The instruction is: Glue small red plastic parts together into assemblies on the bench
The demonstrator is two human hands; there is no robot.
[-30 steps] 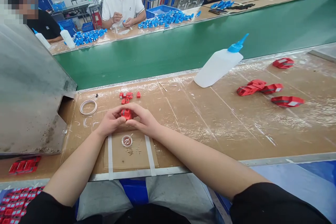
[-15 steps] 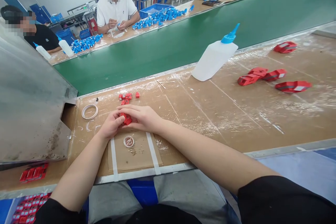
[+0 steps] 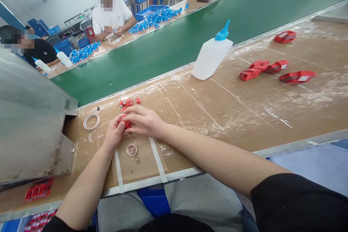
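Between my two hands is a small red plastic part (image 3: 126, 123), mostly covered by fingers. My left hand (image 3: 115, 130) grips it from the left, thumb on top. From the right, my right hand (image 3: 146, 121) closes its fingers over the same part. Just beyond my fingers lie several small red pieces (image 3: 126, 103) on the brown table. Nearer to me sits a small round dish (image 3: 132, 149) with a thin stick in it, on a taped-down cardboard sheet (image 3: 140, 168). A roll of tape (image 3: 91, 121) lies left of my hands.
A white bottle with a blue nozzle (image 3: 212, 58) stands tilted in view near the green belt (image 3: 152, 58). Red parts (image 3: 297, 77) lie to the right. A metal housing (image 3: 35, 123) borders the left. Across the belt, people sit by blue parts (image 3: 157, 18).
The camera view has shifted, so the scene sits a little further left. My right fingers have moved slightly on the red part; both hands stay on it.
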